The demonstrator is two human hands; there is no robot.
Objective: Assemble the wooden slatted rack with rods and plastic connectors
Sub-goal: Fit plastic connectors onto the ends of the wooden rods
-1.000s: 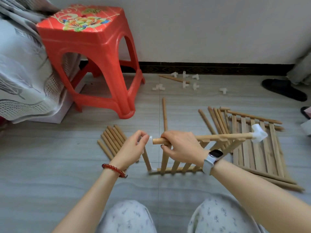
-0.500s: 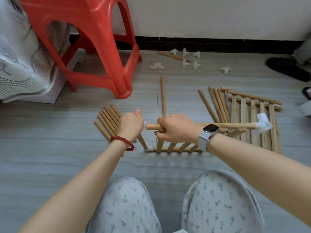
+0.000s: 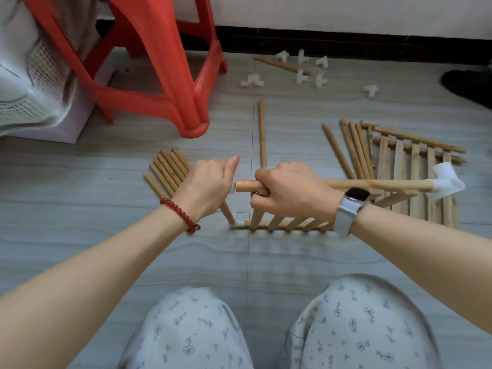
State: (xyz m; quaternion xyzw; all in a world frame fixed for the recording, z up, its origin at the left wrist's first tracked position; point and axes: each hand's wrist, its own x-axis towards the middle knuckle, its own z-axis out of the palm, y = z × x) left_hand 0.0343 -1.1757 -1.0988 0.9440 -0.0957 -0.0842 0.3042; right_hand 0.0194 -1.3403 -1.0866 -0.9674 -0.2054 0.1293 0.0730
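Note:
A slatted wooden panel (image 3: 290,223) stands on edge on the floor. My right hand (image 3: 290,191) grips its top rod (image 3: 378,184), which carries a white plastic connector (image 3: 447,181) at the far right end. My left hand (image 3: 206,186) is curled round a small white connector (image 3: 233,187) at the rod's left end, where an upright rod (image 3: 228,213) comes up from a bottom corner connector (image 3: 237,224). The connector in my left hand is mostly hidden.
A bundle of short rods (image 3: 167,169) lies left of my hands. One long rod (image 3: 262,134) lies ahead. More rods (image 3: 351,149) and a second slatted panel (image 3: 415,166) lie at right. Loose white connectors (image 3: 302,70) are scattered near the wall. A red plastic stool (image 3: 159,62) stands at left.
My view has tilted down and closer. My left hand has closed in on the rod's left end and curled round the small connector. My right hand keeps its grip on the top rod.

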